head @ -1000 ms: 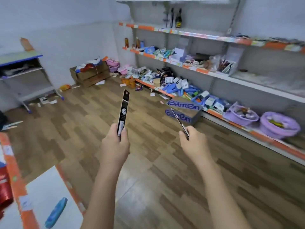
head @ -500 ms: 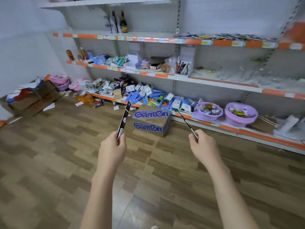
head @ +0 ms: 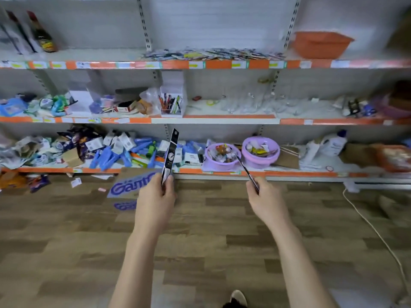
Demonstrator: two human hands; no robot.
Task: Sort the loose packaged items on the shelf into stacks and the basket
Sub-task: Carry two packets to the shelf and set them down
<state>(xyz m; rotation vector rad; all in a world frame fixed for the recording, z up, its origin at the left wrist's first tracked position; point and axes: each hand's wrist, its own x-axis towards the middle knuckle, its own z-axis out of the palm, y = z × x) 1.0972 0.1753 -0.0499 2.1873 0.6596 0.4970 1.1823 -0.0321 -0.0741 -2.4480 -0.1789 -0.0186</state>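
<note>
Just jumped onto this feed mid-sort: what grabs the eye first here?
Front and centre, the left hand grips a long black packaged item upright, while the right hand holds a second thin black pack edge-on. Behind them, the bottom shelf carries a messy heap of blue packets and two purple basins full of small items.

two bowls (head: 242, 155) on bottom shelf (head: 289, 174), box (head: 131, 185) on floor before it

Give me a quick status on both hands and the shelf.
Left hand grips a long black packet; right hand pinches a thin black packet. Bottom shelf not yet reached. Ganten box on the floor ahead-left.
</note>
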